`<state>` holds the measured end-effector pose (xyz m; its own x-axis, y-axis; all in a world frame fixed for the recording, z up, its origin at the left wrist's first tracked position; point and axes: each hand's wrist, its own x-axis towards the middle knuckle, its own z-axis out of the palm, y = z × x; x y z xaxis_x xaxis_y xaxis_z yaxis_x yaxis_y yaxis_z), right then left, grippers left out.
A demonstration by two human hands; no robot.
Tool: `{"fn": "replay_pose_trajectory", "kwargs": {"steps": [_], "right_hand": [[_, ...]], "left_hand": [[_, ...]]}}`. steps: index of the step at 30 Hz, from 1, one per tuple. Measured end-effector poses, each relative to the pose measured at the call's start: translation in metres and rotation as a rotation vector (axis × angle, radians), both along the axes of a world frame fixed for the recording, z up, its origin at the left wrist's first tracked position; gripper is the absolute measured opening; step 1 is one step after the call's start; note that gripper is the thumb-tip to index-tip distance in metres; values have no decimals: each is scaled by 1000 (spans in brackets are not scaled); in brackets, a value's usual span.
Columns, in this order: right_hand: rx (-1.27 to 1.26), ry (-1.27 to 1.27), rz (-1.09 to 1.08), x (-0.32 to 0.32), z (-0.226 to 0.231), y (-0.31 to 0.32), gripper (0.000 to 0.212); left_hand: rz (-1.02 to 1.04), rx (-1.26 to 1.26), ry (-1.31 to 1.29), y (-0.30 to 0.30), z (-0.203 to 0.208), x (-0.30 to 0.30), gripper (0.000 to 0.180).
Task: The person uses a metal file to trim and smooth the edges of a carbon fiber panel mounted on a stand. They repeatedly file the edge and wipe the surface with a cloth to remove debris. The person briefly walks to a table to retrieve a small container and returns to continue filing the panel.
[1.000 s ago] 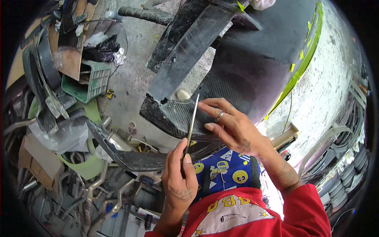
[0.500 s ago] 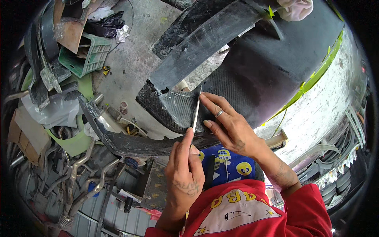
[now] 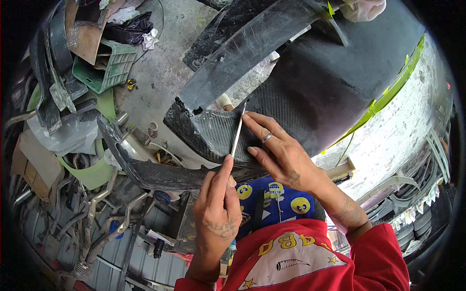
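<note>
My left hand (image 3: 217, 213) is closed around the lower end of a thin, straight silver metal rod (image 3: 236, 138). The rod slants up over a black carbon-fibre-weave body part (image 3: 286, 104), its far tip at the edge of an opening in that part. My right hand (image 3: 286, 160), ringed on one finger, rests on the weave with fingers stretched out. Its index fingertip touches the rod near the tip, while its thumb stands apart. A long dark strip (image 3: 238, 51) of the part bridges over the opening. What the rod's handle end looks like is hidden in my left fist.
A curved black trim piece (image 3: 160, 178) lies along the near left side. Beyond are a green crate (image 3: 110, 68), bent metal pipes (image 3: 92, 213) and cardboard (image 3: 36, 167). Green tape (image 3: 388, 99) edges the part's right side; a pinkish cloth bundle (image 3: 364, 8) sits at the top.
My left hand has shifted left and slightly down, drawing the rod a little that way. My right hand has moved slightly left with it. The black part has shifted slightly left in view.
</note>
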<state>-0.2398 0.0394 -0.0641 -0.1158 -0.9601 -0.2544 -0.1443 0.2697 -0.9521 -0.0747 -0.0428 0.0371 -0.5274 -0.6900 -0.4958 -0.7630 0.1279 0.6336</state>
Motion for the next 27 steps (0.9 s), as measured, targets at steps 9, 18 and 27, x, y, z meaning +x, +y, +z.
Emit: {"fn": "replay_pose_trajectory", "kwargs": {"steps": [9, 18, 27], "right_hand": [[21, 3, 5, 1, 1, 1, 62], [-15, -2, 6, 2, 0, -1, 65], [48, -19, -43, 3, 5, 4, 72]], "left_hand": [[45, 7, -1, 0, 0, -3, 43], [80, -22, 37, 12, -6, 6, 44], [30, 22, 90, 4, -14, 6, 44]]}}
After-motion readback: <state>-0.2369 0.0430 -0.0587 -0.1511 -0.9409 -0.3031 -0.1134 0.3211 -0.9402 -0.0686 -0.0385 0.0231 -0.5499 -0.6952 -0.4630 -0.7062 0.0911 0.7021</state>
